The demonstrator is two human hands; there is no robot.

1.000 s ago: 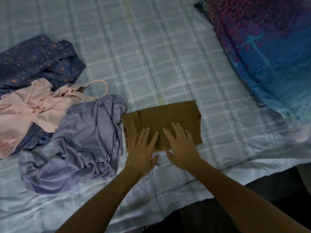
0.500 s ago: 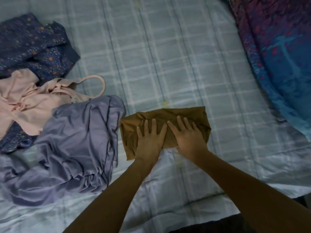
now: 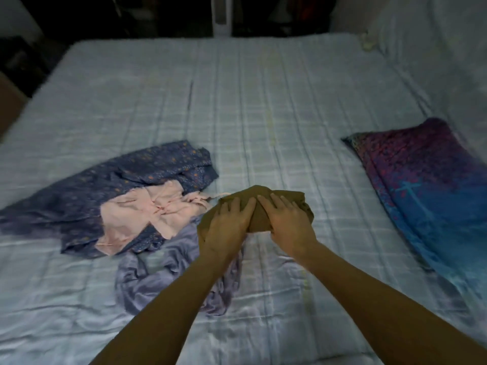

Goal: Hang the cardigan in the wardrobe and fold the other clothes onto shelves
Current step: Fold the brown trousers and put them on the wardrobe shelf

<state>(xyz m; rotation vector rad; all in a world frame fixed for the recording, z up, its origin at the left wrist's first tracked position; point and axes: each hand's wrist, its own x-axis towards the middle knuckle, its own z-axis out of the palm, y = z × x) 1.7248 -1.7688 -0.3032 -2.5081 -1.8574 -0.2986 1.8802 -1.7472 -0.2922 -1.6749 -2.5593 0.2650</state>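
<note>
Left hand (image 3: 226, 227), right hand (image 3: 288, 222) both clasp folded brown garment (image 3: 259, 209), fingers curved over top; bundle overlaps lavender garment (image 3: 163, 275) on checked bedsheet (image 3: 263, 114).

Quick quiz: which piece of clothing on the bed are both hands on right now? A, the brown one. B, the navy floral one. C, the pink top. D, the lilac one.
A: the left hand and right hand both hold the folded brown garment, fingers laid over its top.
</note>
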